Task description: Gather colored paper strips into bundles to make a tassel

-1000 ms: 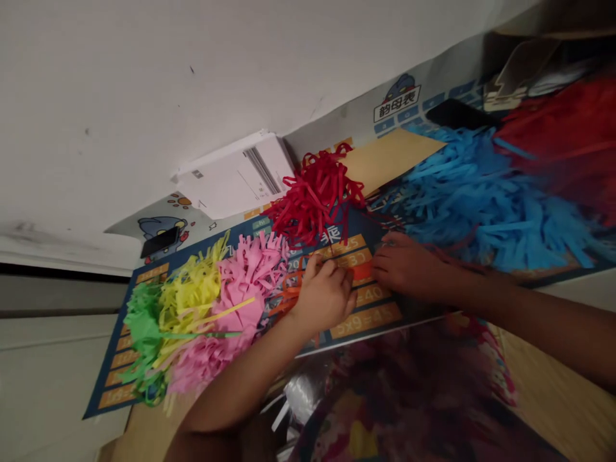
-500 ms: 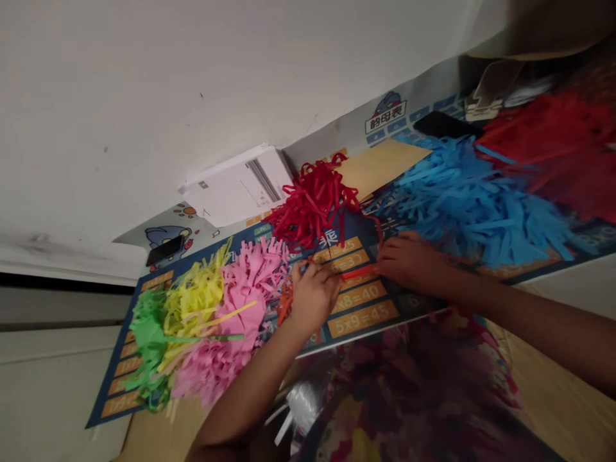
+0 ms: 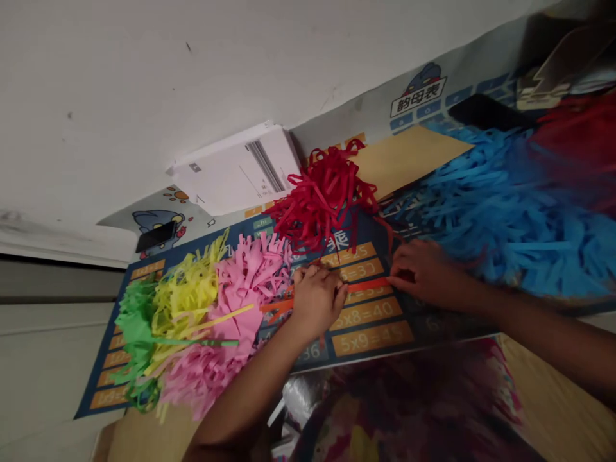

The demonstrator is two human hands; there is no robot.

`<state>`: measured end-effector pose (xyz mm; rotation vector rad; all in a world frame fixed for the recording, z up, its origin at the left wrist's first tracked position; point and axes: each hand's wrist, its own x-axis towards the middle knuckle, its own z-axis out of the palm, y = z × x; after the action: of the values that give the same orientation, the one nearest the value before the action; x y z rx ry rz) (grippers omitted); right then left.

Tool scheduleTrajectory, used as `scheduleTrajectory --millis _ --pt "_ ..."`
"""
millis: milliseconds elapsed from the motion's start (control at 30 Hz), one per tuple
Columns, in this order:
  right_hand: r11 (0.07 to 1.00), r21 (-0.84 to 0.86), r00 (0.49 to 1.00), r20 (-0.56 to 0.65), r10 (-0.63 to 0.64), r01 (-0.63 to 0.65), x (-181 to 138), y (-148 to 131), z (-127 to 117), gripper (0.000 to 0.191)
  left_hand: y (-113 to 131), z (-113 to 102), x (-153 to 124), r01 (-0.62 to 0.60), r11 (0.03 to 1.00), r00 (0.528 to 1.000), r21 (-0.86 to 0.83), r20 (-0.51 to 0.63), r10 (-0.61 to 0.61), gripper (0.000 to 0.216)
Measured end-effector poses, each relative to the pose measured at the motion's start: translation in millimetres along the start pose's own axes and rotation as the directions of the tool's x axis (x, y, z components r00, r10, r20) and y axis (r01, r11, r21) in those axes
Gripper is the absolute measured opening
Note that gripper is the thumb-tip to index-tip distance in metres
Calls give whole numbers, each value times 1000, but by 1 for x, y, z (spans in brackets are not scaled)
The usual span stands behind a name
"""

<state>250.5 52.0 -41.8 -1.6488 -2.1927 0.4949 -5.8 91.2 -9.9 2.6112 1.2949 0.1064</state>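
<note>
My left hand point(image 3: 315, 298) is curled over orange paper strips point(image 3: 274, 306) on the blue number mat point(image 3: 370, 327), fingers pinched together on them. My right hand point(image 3: 423, 269) lies a little to the right with its fingertips pinching the other end of an orange strip point(image 3: 368, 284). A red heap of paper strips point(image 3: 325, 196) sits just beyond both hands. Pink point(image 3: 240, 301), yellow point(image 3: 187, 295) and green point(image 3: 135, 327) shredded heaps lie to the left of my left hand.
A big blue shredded heap point(image 3: 510, 212) and a red one point(image 3: 582, 147) fill the right side. A white box point(image 3: 235, 170) stands by the wall, with a tan sheet point(image 3: 409, 154) beside it. A phone point(image 3: 156, 235) lies at the mat's far left corner. Patterned cloth point(image 3: 409, 410) is below.
The orange strip between my hands now lies stretched out straighter. Both hands have shifted only slightly; the view has swung a little.
</note>
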Motion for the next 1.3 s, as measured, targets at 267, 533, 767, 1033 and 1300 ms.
scheduleTrajectory --millis 267,533,767,1033,1300 --pt "897 -314 935 -65 -348 312 -5 -29 -15 15 -5 8 -8 -188 966 966 177 -144 215 13" --pt "831 -358 887 -15 -461 426 8 -21 0 19 11 2 -14 -333 901 917 278 -126 378 22" --pt "846 -398 915 -37 -401 354 5 -40 -14 14 18 5 -3 -311 900 915 304 -162 370 19" --pt "914 -273 929 -130 -346 302 -9 -13 5 11 4 12 -19 -260 937 929 232 -206 308 14" --pt "991 41 991 -51 -124 126 -10 12 -4 15 0 9 -13 -20 979 991 -201 -135 -7 12"
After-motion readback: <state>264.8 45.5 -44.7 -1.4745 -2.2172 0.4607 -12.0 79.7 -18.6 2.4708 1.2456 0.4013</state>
